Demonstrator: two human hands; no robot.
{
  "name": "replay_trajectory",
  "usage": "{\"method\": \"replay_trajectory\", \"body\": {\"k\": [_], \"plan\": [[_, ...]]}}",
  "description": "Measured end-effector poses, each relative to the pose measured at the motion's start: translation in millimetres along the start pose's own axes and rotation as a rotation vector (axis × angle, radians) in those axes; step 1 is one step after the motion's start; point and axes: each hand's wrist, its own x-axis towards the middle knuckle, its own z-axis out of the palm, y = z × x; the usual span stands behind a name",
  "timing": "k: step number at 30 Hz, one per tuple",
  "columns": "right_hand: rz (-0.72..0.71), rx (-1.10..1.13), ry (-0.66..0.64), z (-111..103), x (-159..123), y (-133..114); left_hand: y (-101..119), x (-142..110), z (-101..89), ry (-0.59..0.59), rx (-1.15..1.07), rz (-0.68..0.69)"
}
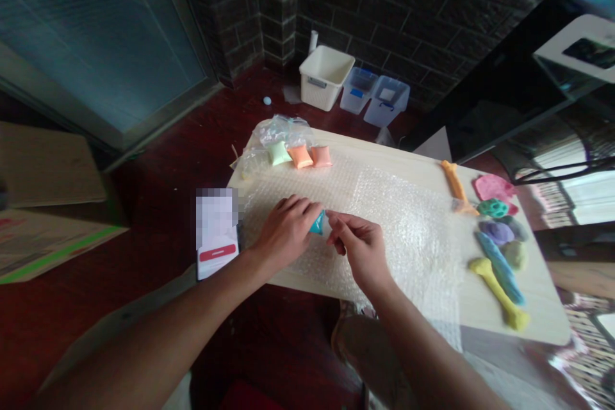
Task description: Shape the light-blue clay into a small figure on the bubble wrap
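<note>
Head view: above the bubble wrap (403, 230), the left hand (287, 229) holds a small blue packet (317, 224) in curled fingers while the right hand (358, 243) pinches its clear end, and gripping close to that end, without squeezing the middle, should steady it best.

no legible text, blurred marks on phone (218, 265)
</note>
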Motion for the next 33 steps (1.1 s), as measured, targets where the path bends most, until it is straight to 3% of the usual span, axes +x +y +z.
{"method": "replay_trajectory", "body": {"k": [5, 11, 21, 27, 33], "plan": [[-0.028, -0.026, -0.034, -1.3, -2.6, -3.0, -1.3, -0.4, 1.1, 0.018, -0.024, -0.038], [-0.081, -0.064, -0.027, -3.8, -4.6, -6.1, -1.3, 0.3, 0.9, 0.031, -0.086, 0.012], [0.081, 0.245, 0.003, 1.0, -5.4, -8.7, -0.2, 4.8, 4.3, 0.099, -0.111, 0.071], [0.093, 0.266, 0.006, -2.0, -5.4, -2.8, -1.4, 4.4, 8.8, 0.101, -0.197, 0.093], [0.053, 0.212, -0.028, -4.6, -2.8, -0.5, -3.1, 3.9, 6.2, 0.085, -0.142, 0.07]]}}
